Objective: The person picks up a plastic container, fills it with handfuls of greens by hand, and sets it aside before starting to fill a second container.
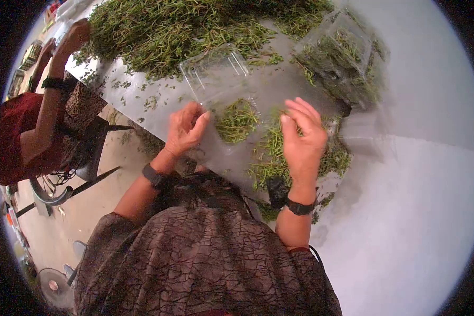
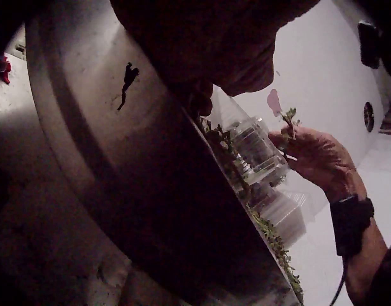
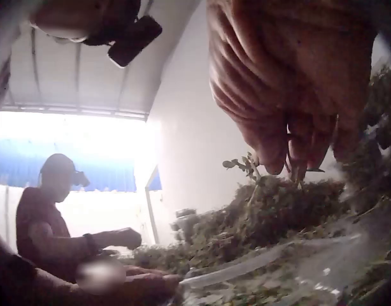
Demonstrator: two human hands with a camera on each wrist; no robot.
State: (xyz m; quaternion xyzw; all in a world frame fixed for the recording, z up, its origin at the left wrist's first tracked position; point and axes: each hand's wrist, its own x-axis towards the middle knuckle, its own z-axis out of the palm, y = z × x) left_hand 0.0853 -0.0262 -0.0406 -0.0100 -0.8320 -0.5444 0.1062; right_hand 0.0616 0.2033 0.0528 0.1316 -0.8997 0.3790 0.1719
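A clear plastic clamshell container (image 1: 228,150) lies on the metal table with its lid (image 1: 216,66) folded back and green-stemmed leafy sprigs (image 1: 238,120) in its base. My left hand (image 1: 187,129) grips the container at its left edge, thumb and fingertips close together there; in the left wrist view that hand is a dark shape. Above the right side of the container, my right hand (image 1: 304,139) pinches a small leafy sprig (image 2: 289,118) between thumb and fingertips. The sprig (image 3: 246,167) hangs from the fingers in the right wrist view.
A large heap of cut greens (image 1: 179,31) covers the table's far side. Filled clear containers (image 1: 342,58) are stacked at the back right, near a white wall (image 1: 432,210). More loose greens (image 1: 271,158) lie under my right hand. Another person (image 3: 52,223) works at the left.
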